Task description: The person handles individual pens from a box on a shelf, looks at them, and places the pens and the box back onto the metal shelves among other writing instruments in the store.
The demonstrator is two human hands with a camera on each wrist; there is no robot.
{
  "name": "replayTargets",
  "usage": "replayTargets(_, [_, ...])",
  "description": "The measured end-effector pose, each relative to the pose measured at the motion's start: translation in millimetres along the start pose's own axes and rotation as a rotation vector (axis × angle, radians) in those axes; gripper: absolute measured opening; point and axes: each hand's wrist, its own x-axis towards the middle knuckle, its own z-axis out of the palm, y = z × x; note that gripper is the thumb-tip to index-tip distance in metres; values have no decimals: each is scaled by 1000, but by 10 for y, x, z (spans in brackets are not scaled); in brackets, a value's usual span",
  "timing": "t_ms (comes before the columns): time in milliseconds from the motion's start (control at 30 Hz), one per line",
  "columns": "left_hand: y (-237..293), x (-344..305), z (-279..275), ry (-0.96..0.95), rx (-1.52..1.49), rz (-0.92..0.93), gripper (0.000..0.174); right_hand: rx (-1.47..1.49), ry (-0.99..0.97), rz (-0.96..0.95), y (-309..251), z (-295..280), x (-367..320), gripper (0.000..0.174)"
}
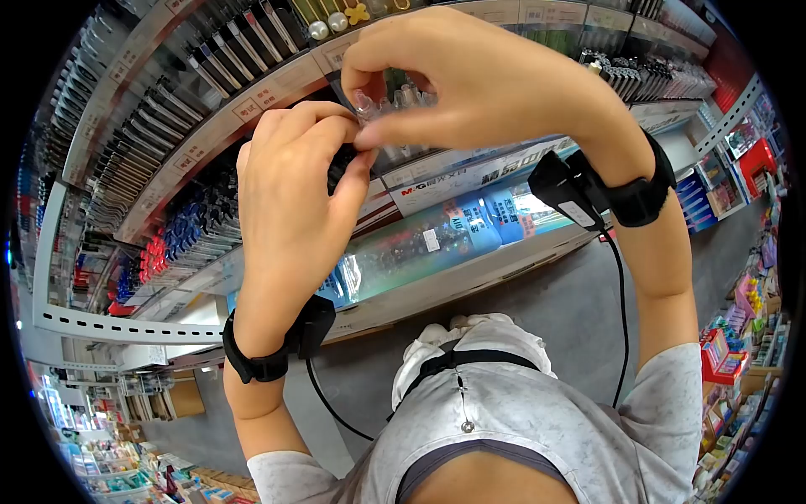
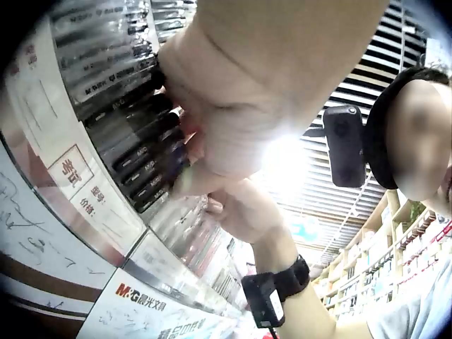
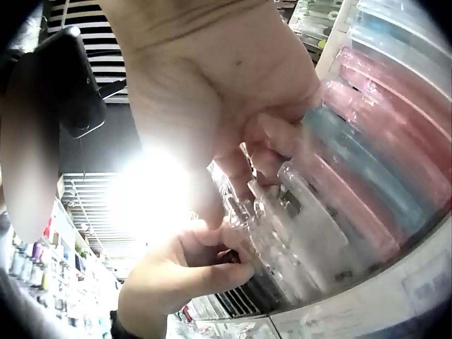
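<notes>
My right hand (image 1: pixel 470 84) arches over a compartment of clear pens (image 1: pixel 407 97), thumb and curled index finger round the end of one clear pen (image 1: pixel 365 107). The right wrist view shows these clear pens (image 3: pixel 311 219) upright below the right palm (image 3: pixel 219 106). Close beside it, my left hand (image 1: pixel 294 185) bends its fingers over the black pens (image 2: pixel 145 166), its fingertips meeting the right thumb. A small dark part shows between left thumb and finger in the right wrist view; I cannot tell whether that hand grips it.
Acrylic racks hold silver-clipped pens (image 1: pixel 243 50) and blue-capped pens (image 1: pixel 189 223) to the left. Label strips (image 1: pixel 252 105) run along the shelf fronts. Below sits a blue-and-clear package (image 1: pixel 428 244). A white perforated metal rail (image 1: pixel 134 325) juts out at lower left. Cables hang from both wrist cameras.
</notes>
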Motion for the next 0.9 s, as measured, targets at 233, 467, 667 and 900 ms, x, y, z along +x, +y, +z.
replayTargets(233, [-12,0,5,-1,-23,4,8,19,146,98,-73,54,-33,17])
replayTargets(467, [-26,0,19,18,-42,15,8,176,64,110,-4,41,-16,17])
replayTargets(667, [-24,-3,19,22,-41,12,7,237,-11,141,-138,-84,-11,16])
replayTargets(900, [-52,-5,45,50,-10,35,9,51,89,128,80,148,-8,14])
